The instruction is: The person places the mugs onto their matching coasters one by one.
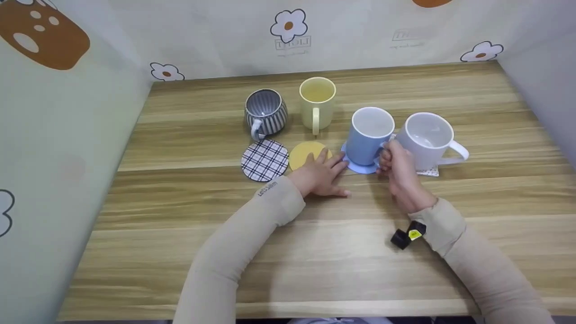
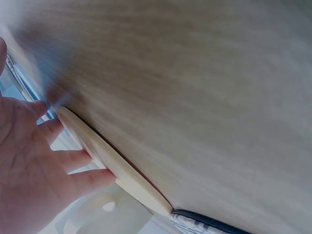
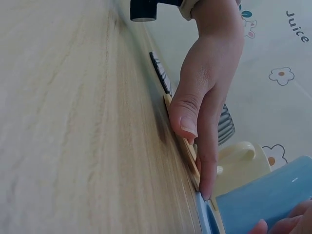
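Note:
My right hand (image 1: 402, 177) grips the handle of a light blue mug (image 1: 365, 141) that is over a blue coaster (image 1: 361, 168); whether its base touches the coaster I cannot tell. Fingers spread, my left hand (image 1: 320, 176) reaches across part of a yellow coaster (image 1: 302, 153). In the right wrist view, a fingertip of the left hand (image 3: 207, 92) touches the blue coaster (image 3: 204, 217) beside the blue mug (image 3: 268, 200). Close to the right hand, a white mug (image 1: 425, 139) sits on a speckled white coaster (image 1: 431, 172).
Behind the yellow coaster stands a pale yellow mug (image 1: 321, 108). A grey striped mug (image 1: 274, 121) is to its left, behind a plaid coaster (image 1: 264, 160). Patterned fabric walls (image 1: 216, 40) border the wooden table (image 1: 180, 202).

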Available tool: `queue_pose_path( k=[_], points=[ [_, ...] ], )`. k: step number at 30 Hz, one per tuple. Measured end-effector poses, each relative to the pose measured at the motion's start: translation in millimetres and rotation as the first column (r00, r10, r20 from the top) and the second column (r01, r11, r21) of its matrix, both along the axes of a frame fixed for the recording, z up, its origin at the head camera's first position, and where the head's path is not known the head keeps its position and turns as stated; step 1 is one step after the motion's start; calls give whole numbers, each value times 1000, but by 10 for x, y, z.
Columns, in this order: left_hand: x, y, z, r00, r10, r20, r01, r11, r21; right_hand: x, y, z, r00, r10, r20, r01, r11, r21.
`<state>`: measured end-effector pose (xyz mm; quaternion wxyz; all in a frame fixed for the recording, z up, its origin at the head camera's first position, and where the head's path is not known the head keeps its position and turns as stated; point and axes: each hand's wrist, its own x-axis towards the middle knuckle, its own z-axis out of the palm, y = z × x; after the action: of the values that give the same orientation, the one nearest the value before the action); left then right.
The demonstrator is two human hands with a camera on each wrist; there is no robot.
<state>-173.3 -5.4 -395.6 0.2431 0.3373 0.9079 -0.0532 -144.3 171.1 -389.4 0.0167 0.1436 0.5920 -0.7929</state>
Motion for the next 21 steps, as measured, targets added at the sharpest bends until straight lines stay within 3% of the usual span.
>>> queue_pose_path(
  k=[21],
  points=[
    [12,2,20,1000,0,-11,0,1000,-11,8,29,-37,1000,20,4,-20,1000,-11]
  ],
)
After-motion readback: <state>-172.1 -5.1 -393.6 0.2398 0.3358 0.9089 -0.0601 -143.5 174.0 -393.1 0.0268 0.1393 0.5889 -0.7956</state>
